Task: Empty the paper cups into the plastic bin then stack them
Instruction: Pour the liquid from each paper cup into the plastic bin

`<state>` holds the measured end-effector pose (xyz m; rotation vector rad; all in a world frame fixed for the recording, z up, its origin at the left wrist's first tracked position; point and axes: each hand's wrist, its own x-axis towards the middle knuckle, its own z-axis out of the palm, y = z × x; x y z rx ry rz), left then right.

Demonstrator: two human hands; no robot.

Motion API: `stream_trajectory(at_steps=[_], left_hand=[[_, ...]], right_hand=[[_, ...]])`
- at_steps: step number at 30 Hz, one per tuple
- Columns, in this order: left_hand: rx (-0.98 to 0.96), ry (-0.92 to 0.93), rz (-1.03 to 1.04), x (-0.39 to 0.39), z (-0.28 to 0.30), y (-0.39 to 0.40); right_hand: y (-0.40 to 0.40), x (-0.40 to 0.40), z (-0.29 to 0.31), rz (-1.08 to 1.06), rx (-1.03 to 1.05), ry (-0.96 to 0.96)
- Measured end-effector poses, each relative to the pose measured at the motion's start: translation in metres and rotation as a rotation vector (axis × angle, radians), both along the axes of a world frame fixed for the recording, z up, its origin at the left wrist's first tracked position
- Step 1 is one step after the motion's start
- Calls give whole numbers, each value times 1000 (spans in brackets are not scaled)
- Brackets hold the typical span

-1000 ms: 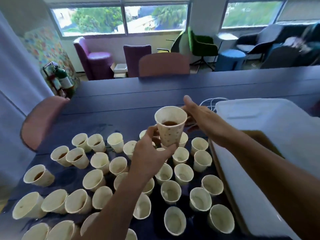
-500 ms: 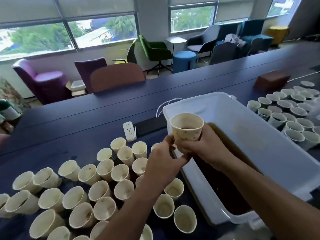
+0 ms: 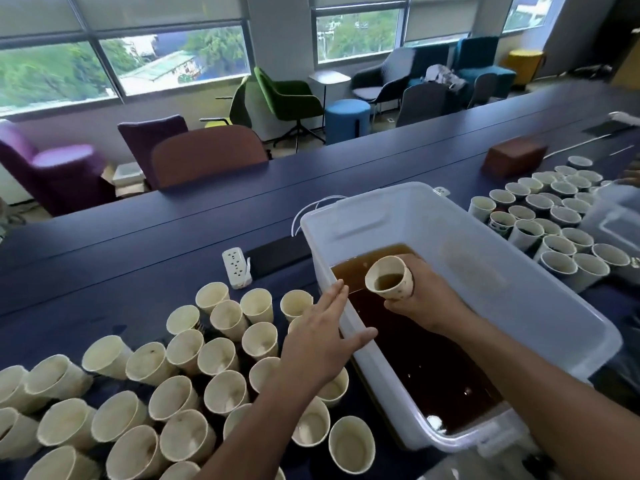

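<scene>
My right hand (image 3: 420, 301) grips a dotted paper cup (image 3: 390, 278) over the white plastic bin (image 3: 540, 299). The cup is tilted toward me and brown liquid shows inside it. Brown liquid fills the bottom of the bin (image 3: 415, 358). My left hand (image 3: 320, 336) hovers open with straight fingers at the bin's left rim, holding nothing. Several paper cups (image 3: 180, 368) stand crowded on the dark table left of the bin.
A second group of several cups (image 3: 547, 220) stands right of the bin, beside a clear container (image 3: 613, 216). A white power strip (image 3: 237, 268) and a black phone (image 3: 277, 256) lie behind the left cups. A brown box (image 3: 514, 161) sits far right. Chairs line the table's far side.
My left hand has let go of the cup and opened. My right hand has carried the cup out over the bin and tilted it. The view has swung right.
</scene>
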<state>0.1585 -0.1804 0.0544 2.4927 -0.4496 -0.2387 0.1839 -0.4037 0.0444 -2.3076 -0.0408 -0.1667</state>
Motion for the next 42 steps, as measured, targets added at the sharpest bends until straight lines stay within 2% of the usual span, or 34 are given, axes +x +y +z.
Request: stream_trajectory(at_steps=[19, 42], left_hand=[[-36, 11, 31, -2, -12, 5], [1, 16, 38, 0, -20, 5]], right_hand=[[3, 1, -19, -49, -370, -37], [6, -8, -12, -191, -643, -202]])
